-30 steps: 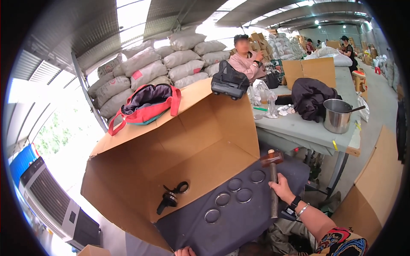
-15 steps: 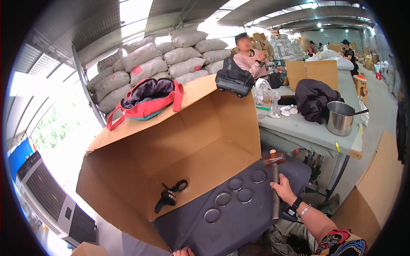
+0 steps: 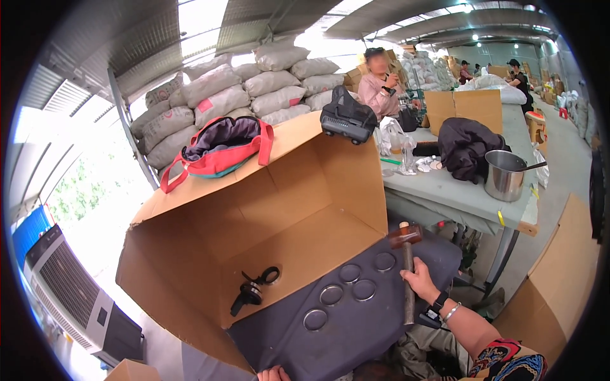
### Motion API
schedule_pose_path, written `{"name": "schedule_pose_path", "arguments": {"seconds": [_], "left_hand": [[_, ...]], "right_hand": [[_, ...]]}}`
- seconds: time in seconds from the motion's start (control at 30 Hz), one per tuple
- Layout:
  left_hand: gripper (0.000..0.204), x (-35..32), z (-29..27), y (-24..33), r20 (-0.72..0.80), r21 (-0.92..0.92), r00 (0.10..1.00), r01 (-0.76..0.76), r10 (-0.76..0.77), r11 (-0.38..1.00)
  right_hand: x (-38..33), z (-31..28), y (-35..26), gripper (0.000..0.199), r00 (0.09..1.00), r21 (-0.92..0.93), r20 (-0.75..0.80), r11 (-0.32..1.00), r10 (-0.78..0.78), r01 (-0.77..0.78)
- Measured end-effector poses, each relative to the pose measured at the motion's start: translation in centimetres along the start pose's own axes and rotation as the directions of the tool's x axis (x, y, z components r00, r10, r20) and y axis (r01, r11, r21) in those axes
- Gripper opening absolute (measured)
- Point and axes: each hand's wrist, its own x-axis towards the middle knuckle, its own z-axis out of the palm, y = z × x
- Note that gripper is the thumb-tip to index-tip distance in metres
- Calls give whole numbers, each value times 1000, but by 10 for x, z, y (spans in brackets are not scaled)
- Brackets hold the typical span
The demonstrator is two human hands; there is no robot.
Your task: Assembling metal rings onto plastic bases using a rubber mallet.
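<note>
My right hand point(image 3: 418, 279) is closed round the handle of a mallet point(image 3: 405, 237). Its reddish-brown head points up and its wooden handle runs down past my palm. Left of it, several thin metal rings point(image 3: 331, 295) lie spread on a dark grey padded surface point(image 3: 286, 346). My left hand point(image 3: 273, 374) shows only in part at the lower edge; its fingers rest on the near edge of that surface, apart from the rings. A large open cardboard box point(image 3: 279, 222) stands on its side beyond the rings. Inside it lie black ring-shaped parts point(image 3: 253, 289), some banded with metal.
A red bag point(image 3: 229, 146) and a black mesh-topped device point(image 3: 348, 117) sit on the box. At right, a grey table point(image 3: 438, 184) carries a steel pot point(image 3: 506, 176) and dark cloth point(image 3: 471, 149). A person point(image 3: 379, 86) stands behind. An air cooler point(image 3: 79, 292) is at left.
The person behind the table has shifted slightly right and holds a hand higher, near the head. My hands, the mallet and the rings stay nearly in place.
</note>
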Motion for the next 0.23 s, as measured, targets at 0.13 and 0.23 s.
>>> {"name": "schedule_pose_path", "arguments": {"seconds": [0.13,0.23], "left_hand": [[4,-1,0,-2,16,-3,1000,3,-3,1000],[6,-2,0,-3,15,-6,1000,0,0,1000]], "right_hand": [[0,0,0,23,1000,10,-1,1000,10,-10],[1,0,6,23,1000,3,-17,1000,-19,19]]}}
